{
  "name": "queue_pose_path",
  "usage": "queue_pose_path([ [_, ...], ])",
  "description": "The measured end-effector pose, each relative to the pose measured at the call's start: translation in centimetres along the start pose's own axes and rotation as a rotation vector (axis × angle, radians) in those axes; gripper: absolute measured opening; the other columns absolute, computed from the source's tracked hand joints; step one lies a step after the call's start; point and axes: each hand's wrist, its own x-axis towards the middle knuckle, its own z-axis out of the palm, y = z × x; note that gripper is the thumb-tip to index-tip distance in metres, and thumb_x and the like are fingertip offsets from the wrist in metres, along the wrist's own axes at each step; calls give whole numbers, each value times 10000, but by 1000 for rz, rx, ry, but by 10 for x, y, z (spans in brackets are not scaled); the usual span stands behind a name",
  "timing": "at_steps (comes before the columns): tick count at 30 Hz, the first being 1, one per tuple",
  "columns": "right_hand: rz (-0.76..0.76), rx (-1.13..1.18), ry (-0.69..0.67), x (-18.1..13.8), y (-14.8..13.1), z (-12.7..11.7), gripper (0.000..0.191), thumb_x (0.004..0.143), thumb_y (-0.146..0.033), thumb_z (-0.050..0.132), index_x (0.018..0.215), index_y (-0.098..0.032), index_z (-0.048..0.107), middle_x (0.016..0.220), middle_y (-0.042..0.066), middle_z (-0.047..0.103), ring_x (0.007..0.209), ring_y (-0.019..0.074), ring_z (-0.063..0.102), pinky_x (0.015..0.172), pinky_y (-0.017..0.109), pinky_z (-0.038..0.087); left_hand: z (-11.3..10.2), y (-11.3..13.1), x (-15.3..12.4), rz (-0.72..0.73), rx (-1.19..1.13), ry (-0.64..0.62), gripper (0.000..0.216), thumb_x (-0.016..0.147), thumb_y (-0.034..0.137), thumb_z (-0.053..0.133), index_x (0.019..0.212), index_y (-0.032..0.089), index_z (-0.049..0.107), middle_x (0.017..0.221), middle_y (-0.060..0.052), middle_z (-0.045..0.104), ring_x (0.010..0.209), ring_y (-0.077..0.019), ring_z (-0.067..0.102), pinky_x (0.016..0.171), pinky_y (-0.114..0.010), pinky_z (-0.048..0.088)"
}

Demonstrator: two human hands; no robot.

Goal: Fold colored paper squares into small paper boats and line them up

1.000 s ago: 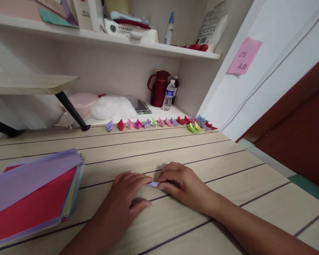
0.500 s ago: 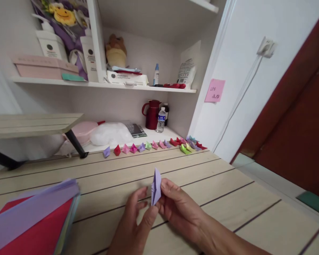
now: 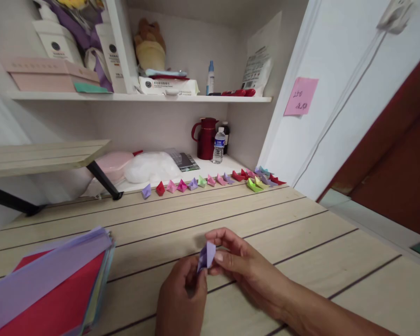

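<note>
A small folded lilac paper piece (image 3: 206,255) is held just above the wooden table (image 3: 273,219), low in the middle of the view. My left hand (image 3: 182,298) pinches its lower left side with closed fingers. My right hand (image 3: 243,268) grips its right side between thumb and fingers. A row of several small folded paper boats (image 3: 210,179) in purple, red, pink, green and blue lines the far edge of the table.
A stack of coloured paper sheets (image 3: 45,284), lilac and red on top, lies at the lower left. A dark red jug (image 3: 206,137) and a water bottle (image 3: 218,146) stand on the lower shelf behind. A raised wooden board (image 3: 42,156) juts in at left.
Both hands lifted the lilac paper off the table, where they had been pressing it flat. It stood tall in the fingers half a second ago and is now lower and more folded.
</note>
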Motion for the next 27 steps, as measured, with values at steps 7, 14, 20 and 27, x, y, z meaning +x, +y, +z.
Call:
queue_pose_path([
  [7, -306, -906, -61, -4, -13, -14, 816, 750, -133, 771, 1442, -358, 401, 1415, 73, 429, 1222, 233, 509, 1058, 434, 435, -24, 4, 4, 331, 802, -176, 256, 863, 132, 469, 865, 258, 692, 835, -27, 715, 829, -257, 677, 808, -430, 437],
  [14, -386, -949, -20, -3, -21, -15, 143, 839, -211, 743, 958, -234, 666, 1282, 82, 547, 1304, 260, 478, 1092, 426, 384, -28, 13, 7, 290, 913, -244, 259, 871, 101, 456, 893, 236, 676, 868, -38, 708, 871, -269, 673, 834, -447, 404],
  [20, -358, -960, -43, 3, -10, -17, 140, 806, -77, 708, 827, -216, 717, 1161, 79, 620, 1134, 220, 607, 906, 341, 504, -29, 13, 7, 235, 823, -312, 228, 891, 127, 454, 905, 233, 656, 868, -31, 708, 886, -266, 665, 851, -448, 398],
  [27, -378, -1056, -44, 7, -6, -21, 185, 820, -85, 707, 915, -234, 761, 1107, 72, 680, 1000, 202, 649, 831, 319, 534, -24, 8, 12, 230, 726, -291, 187, 871, 127, 507, 879, 229, 663, 840, -21, 706, 854, -247, 657, 853, -442, 405],
])
